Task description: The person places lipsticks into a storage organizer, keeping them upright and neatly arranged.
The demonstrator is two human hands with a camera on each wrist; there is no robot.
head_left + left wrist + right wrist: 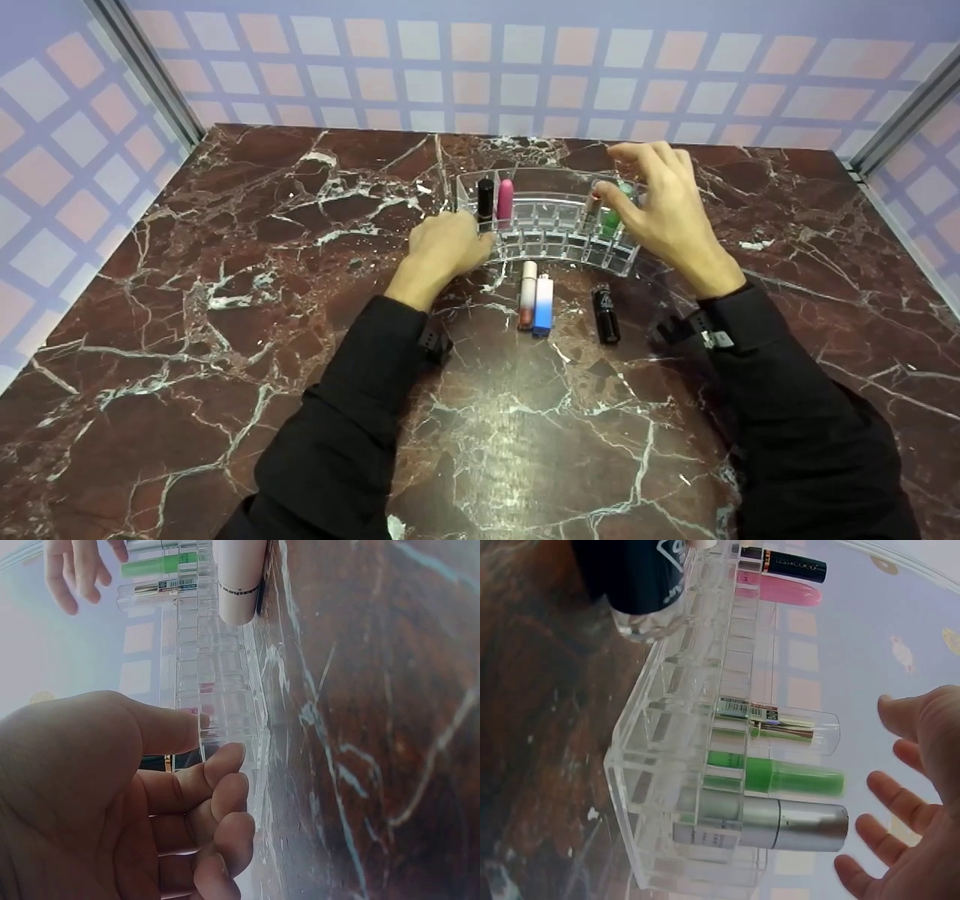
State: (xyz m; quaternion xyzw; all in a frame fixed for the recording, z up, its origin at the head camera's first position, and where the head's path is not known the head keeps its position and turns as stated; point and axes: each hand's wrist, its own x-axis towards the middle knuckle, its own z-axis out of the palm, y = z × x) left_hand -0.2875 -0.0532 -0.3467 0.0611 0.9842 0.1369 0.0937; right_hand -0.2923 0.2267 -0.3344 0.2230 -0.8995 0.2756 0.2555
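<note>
A curved clear plastic organizer (555, 196) with rows of small compartments stands on the table. My left hand (446, 244) pinches its left end between thumb and fingers. My right hand (667, 202) is raised beside the right end, fingers spread and holding nothing. At the left of the back row stand a black tube (485, 199) and a pink tube (505, 201). Toward the right are a clear-capped lipstick tube (795, 729), a green tube (802, 776) and a silver tube (810, 825); the right hand partly hides these in the head view.
In front of the organizer lie a lip gloss tube (528, 289) with a pale cap, a white-and-blue tube (543, 307) and a black tube (606, 315). The dark marbled table (225, 420) meets a checkered wall (525, 75) behind, with side panels at left and right.
</note>
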